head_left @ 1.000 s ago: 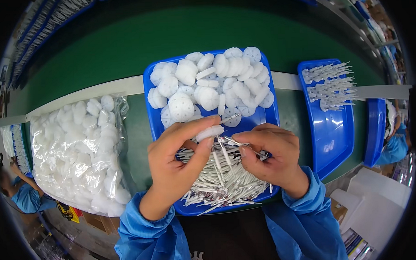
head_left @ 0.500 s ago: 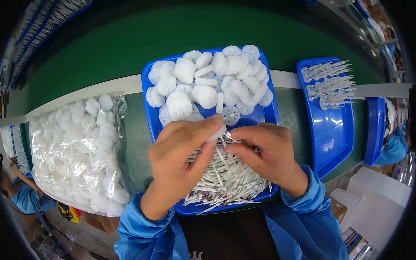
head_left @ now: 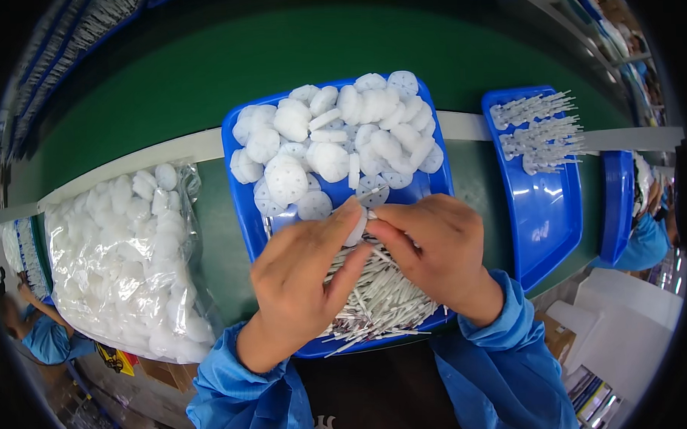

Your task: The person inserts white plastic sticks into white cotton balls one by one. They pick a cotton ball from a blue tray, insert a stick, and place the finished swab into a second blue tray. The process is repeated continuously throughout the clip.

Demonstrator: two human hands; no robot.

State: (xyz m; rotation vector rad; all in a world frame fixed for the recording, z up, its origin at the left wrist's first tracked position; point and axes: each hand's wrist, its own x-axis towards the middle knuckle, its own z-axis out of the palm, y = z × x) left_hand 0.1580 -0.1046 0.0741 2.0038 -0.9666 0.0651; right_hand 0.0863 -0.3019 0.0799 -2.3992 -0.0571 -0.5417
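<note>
The left hand (head_left: 304, 288) and the right hand (head_left: 439, 249) meet over the middle of a blue tray (head_left: 241, 195). Both hands are closed in a pinch on one small white disc (head_left: 357, 228), which sits between their fingertips. It looks like a thin white stick is pressed to the disc too, but the fingers hide most of it.

Under the hands, at 6 o'clock in the tray, lies a heap of white sticks (head_left: 381, 304). At 12 o'clock in the same tray is a pile of white discs (head_left: 333, 139) with small holes.

At 9 o'clock from the tray a clear bag of discs (head_left: 126, 260) rests on the green surface (head_left: 202, 76). At 3 o'clock stands a second blue tray (head_left: 544, 222), holding discs with sticks in them (head_left: 537, 128) at its far end.
</note>
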